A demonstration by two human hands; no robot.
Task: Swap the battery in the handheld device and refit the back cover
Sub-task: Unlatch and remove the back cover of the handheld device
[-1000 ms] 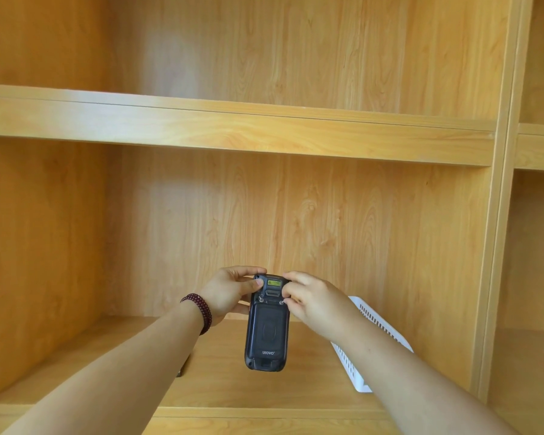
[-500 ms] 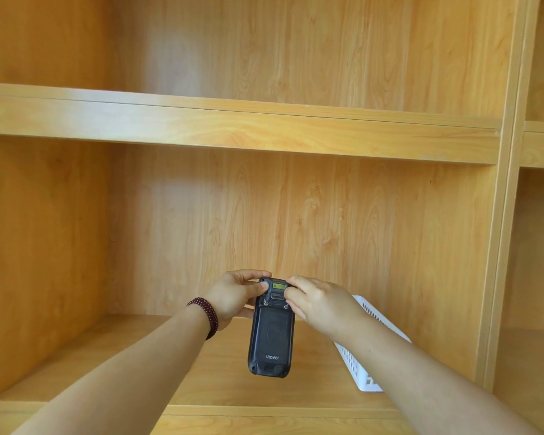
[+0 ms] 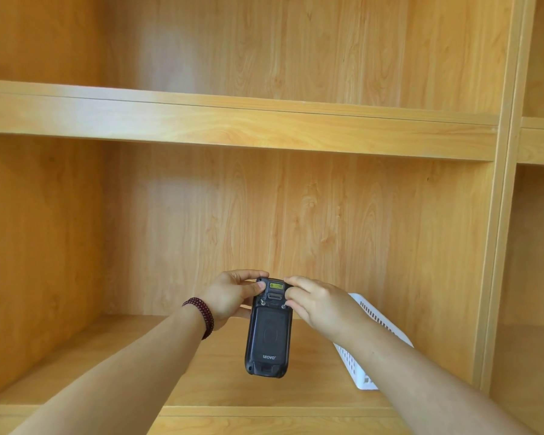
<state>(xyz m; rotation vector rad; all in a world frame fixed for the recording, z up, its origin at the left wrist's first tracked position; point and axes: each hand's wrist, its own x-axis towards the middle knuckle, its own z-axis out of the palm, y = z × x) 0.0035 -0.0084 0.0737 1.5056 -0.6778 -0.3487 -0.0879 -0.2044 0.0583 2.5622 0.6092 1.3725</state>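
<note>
A cabinet of pale orange wood grain fills the view, and its lower shelf (image 3: pixel 132 356) serves as the reference for everything here. Above the lower shelf runs an upper shelf (image 3: pixel 233 124), and an upright panel (image 3: pixel 503 215) closes the lower shelf's bay at its right end.

A black handheld scanner (image 3: pixel 268 335) hangs in the air above the middle of the lower shelf, clear of the board. It stands nearly upright with its back to the camera. The word "urovo" sits near its bottom end, and a small yellow-green label near its top.

Both hands hold the scanner by its top end, also above the lower shelf. The left hand (image 3: pixel 230 296) grips the top left corner, with its thumb laid on the back and the other fingers (image 3: pixel 248 274) curled over the top edge. The right hand (image 3: pixel 322 304) pinches the top right corner with bent fingers (image 3: pixel 293 282); its thumb is hidden behind them. A dark red bead bracelet (image 3: pixel 201 312) circles the left wrist.

A white slotted plastic basket (image 3: pixel 376 315) lies on the lower shelf toward its right end, near the upright panel, and the right forearm covers part of it.
</note>
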